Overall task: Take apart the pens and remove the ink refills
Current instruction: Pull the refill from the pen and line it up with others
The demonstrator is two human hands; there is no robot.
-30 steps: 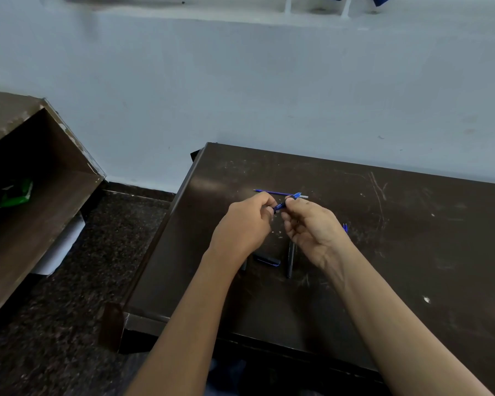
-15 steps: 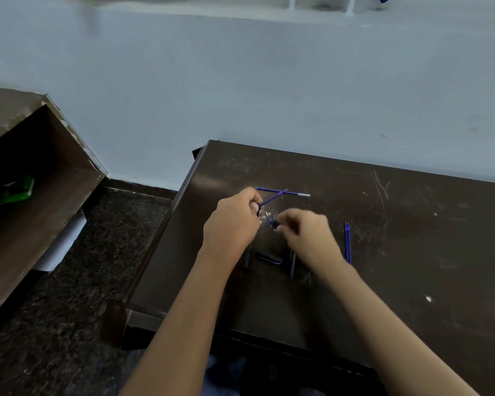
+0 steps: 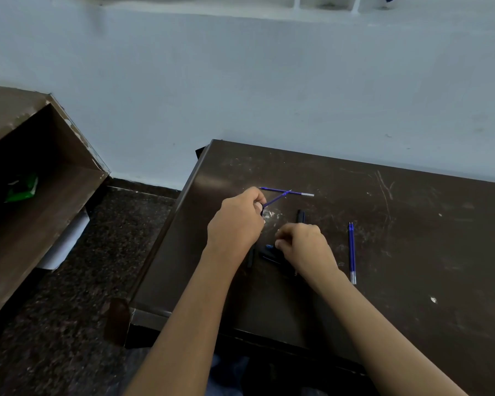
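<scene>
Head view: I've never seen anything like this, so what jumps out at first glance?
Two bare hands meet mid-table: the left hand grips a thin blue refill that pokes up and away, while the right hand curls low over dark pen parts. A second refill lies beyond the hands and a third refill to their right, loose on the scratched table.

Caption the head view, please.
Left hand holds a pen whose blue refill sticks out; right hand sits among black pen parts on the dark table.

Classroom, seemingly — scratched desk (image 3: pixel 412 252), bare wall (image 3: pixel 240 81).
</scene>
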